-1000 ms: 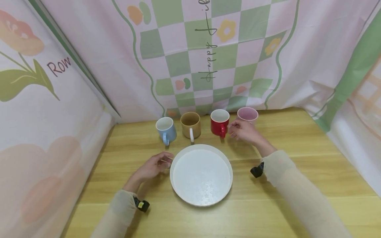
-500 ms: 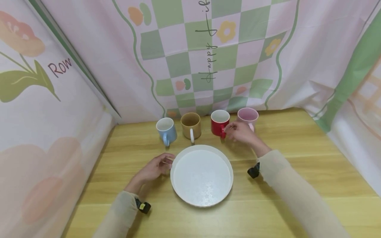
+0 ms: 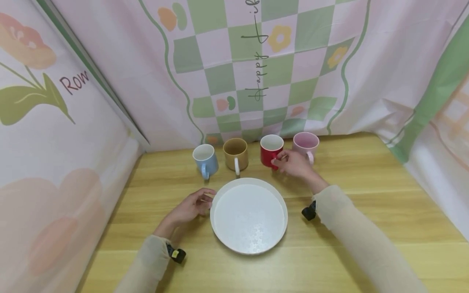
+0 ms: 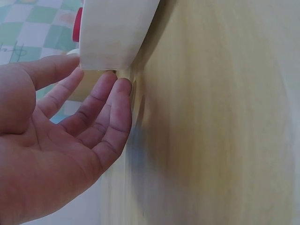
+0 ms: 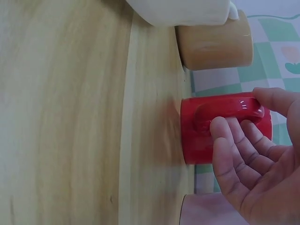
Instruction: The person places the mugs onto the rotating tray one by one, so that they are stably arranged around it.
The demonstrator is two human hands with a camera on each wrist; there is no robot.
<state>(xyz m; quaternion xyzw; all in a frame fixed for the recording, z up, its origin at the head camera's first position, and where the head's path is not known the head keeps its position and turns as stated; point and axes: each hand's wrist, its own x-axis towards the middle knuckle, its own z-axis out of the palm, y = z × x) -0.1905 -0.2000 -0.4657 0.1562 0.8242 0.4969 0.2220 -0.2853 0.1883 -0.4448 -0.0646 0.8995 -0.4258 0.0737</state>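
My right hand (image 3: 296,165) is at the handle of a red mug (image 3: 267,156) with a white inside. In the right wrist view the thumb lies on one side of the red handle (image 5: 229,108) and the curved fingertips are at its other side. The mug stands upright on the table. My left hand (image 3: 191,206) is beside a round white tray (image 3: 234,219), fingers loosely bent and fingertips right at its left rim. In the left wrist view the thumb and fingertips are close to the tray's side wall (image 4: 112,35), and the palm holds nothing.
In a row with the red mug stand a blue mug (image 3: 206,159), a tan mug (image 3: 235,154) with a white handle, and a pink mug (image 3: 305,143) behind my right hand. A patterned curtain (image 3: 278,81) hangs behind the wooden table (image 3: 366,195).
My right hand has moved left from between the pink and red mugs to the red mug's handle, uncovering the pink handle. The left hand stays almost still by the tray.
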